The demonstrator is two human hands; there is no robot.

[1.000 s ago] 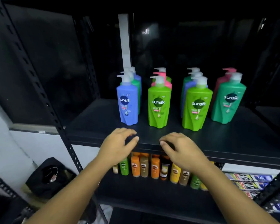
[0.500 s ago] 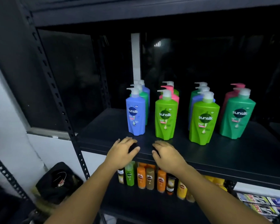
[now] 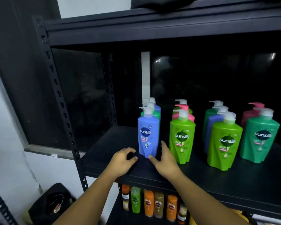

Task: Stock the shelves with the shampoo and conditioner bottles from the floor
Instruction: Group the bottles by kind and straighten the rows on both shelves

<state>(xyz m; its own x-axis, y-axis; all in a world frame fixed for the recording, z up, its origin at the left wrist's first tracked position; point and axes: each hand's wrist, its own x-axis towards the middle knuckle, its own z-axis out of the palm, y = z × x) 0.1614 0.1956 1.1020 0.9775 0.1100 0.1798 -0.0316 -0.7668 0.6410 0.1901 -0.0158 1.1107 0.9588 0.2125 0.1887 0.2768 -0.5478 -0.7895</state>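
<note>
White "sunsilk" reads on 4 front bottles on the shelf (image 3: 206, 179): the blue bottle (image 3: 148, 137) at left, the left light green bottle (image 3: 182, 140), the right light green bottle (image 3: 225, 145), and the dark green bottle (image 3: 260, 138) at right. Smaller print is illegible.

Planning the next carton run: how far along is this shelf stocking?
Done: four rows of pump bottles stand on the shelf, a blue bottle fronting the leftmost. In hand: nothing; the left hand and right hand flank that bottle's base, empty. Left: bare shelf space beside the rows; any bottles waiting to go up are out of view.
</note>
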